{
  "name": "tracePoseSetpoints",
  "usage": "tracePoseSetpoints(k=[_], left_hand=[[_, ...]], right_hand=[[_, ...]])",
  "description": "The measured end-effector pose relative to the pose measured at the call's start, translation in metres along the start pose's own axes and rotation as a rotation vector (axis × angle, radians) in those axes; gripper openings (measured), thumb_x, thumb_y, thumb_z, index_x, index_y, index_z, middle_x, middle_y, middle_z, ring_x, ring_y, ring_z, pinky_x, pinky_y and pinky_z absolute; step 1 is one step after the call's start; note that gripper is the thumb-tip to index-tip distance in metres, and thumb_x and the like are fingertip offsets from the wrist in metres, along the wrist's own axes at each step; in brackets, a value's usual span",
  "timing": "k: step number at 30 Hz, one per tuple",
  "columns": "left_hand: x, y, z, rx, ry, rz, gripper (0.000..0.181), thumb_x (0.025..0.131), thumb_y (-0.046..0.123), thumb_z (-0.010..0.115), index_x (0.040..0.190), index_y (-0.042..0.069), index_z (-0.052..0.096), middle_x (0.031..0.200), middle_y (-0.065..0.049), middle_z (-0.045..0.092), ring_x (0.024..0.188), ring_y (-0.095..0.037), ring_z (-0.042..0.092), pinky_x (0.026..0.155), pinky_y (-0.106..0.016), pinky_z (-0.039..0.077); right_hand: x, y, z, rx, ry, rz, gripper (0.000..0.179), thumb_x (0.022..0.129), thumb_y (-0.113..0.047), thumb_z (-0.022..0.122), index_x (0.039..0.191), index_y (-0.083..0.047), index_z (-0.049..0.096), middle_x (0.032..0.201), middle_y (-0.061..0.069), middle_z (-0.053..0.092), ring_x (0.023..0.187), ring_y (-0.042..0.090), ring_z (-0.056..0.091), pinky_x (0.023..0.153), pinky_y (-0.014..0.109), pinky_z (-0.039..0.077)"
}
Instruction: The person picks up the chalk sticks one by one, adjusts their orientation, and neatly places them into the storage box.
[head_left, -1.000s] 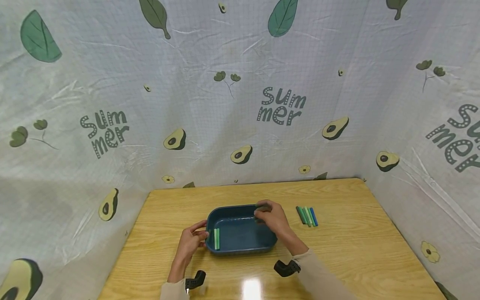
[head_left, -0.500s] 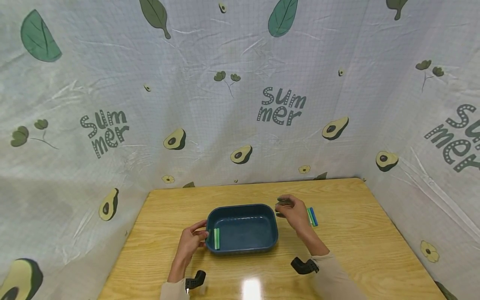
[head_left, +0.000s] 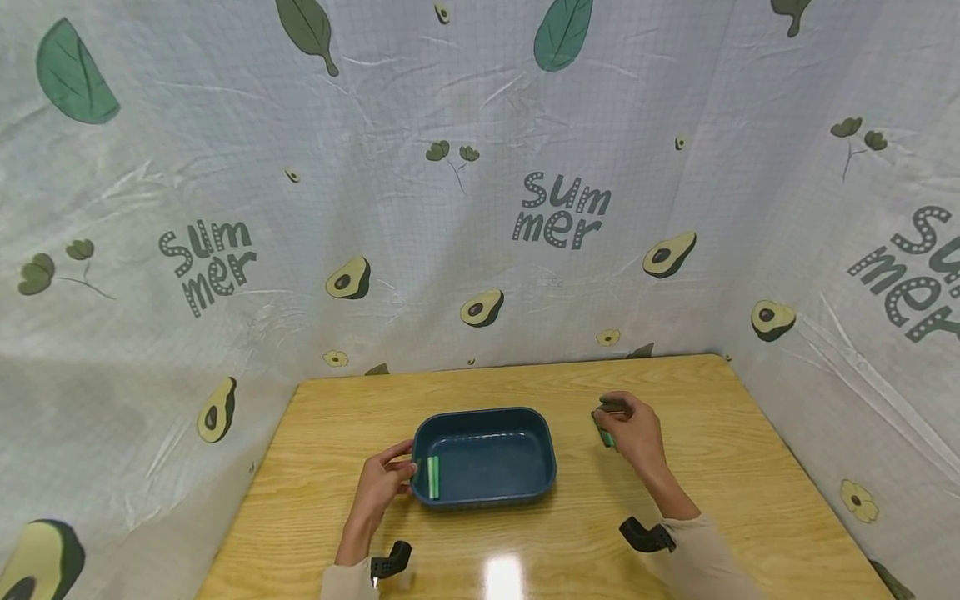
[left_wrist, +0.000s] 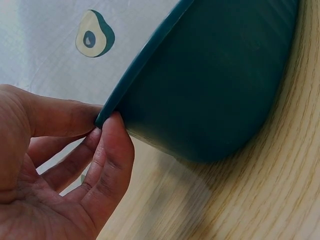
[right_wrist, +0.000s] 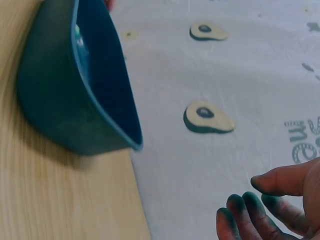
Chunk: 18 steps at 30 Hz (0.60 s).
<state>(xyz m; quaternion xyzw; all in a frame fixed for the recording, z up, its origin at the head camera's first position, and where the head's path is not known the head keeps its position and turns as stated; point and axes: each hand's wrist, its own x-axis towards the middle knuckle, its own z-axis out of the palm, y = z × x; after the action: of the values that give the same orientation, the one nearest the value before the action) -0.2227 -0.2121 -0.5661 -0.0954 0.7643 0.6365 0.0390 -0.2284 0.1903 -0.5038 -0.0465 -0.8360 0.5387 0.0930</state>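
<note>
A dark blue-teal rectangular tub (head_left: 495, 471) stands on the table. My left hand (head_left: 378, 483) pinches its left rim between thumb and fingers, as the left wrist view shows at the tub's edge (left_wrist: 145, 50). Two light green chalk-like sticks (head_left: 433, 477) lie side by side inside, at the left end. Right of the tub, my right hand (head_left: 636, 429) hovers over a row of similar sticks, of which only green ones (head_left: 605, 435) show past the fingers. In the right wrist view, that hand (right_wrist: 285, 210) has loosely bent fingers, green-stained fingertips (right_wrist: 254, 201) and nothing between them.
The wooden table (head_left: 585, 550) stretches out around the tub. A white sheet (head_left: 420, 333) printed with avocados, leaves and "summer" hangs behind and at both sides. Each wrist wears a black camera mount (head_left: 645, 535).
My right hand has moved from above the tub's right end rightward to the row of sticks, now covering most of them. The left hand and the tub stay in place.
</note>
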Motion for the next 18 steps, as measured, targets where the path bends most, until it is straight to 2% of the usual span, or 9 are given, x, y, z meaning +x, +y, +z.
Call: tracePoseSetpoints(k=[6,10,14,18], left_hand=[[-0.001,0.002,0.0,-0.009,-0.011,0.0,0.048,0.09,-0.003,0.061,0.138,0.002,0.055,0.134,-0.021,0.056,0.096,-0.023,0.064,0.064,-0.034,0.056],[-0.002,0.002,0.0,-0.015,-0.019,0.006,0.048,0.09,-0.004,0.061,0.138,0.001,0.054,0.134,-0.022,0.055,0.098,-0.024,0.064,0.063,-0.034,0.056],[-0.001,0.002,0.0,-0.018,-0.022,0.011,0.049,0.09,-0.004,0.061,0.138,0.0,0.054,0.134,-0.022,0.055,0.099,-0.025,0.064,0.063,-0.034,0.056],[-0.001,0.001,0.0,-0.017,-0.022,0.012,0.049,0.09,-0.004,0.061,0.138,0.0,0.054,0.134,-0.022,0.055,0.098,-0.025,0.064,0.063,-0.033,0.056]], right_hand=[[0.004,0.014,-0.01,-0.063,0.099,-0.017,0.031,0.094,-0.016,0.066,0.123,-0.005,0.063,0.114,0.019,0.069,0.105,0.035,0.067,0.086,0.045,0.055],[0.006,0.023,-0.013,-0.092,0.157,-0.008,0.03,0.093,-0.016,0.066,0.121,-0.006,0.064,0.112,0.018,0.07,0.103,0.034,0.067,0.085,0.044,0.055],[0.006,0.031,-0.015,-0.096,0.196,0.006,0.032,0.093,-0.017,0.066,0.122,-0.005,0.063,0.111,0.018,0.071,0.101,0.032,0.067,0.083,0.039,0.056],[0.006,0.04,-0.015,-0.087,0.24,0.019,0.033,0.092,-0.017,0.067,0.123,-0.004,0.063,0.11,0.017,0.071,0.098,0.029,0.068,0.075,0.024,0.054]])
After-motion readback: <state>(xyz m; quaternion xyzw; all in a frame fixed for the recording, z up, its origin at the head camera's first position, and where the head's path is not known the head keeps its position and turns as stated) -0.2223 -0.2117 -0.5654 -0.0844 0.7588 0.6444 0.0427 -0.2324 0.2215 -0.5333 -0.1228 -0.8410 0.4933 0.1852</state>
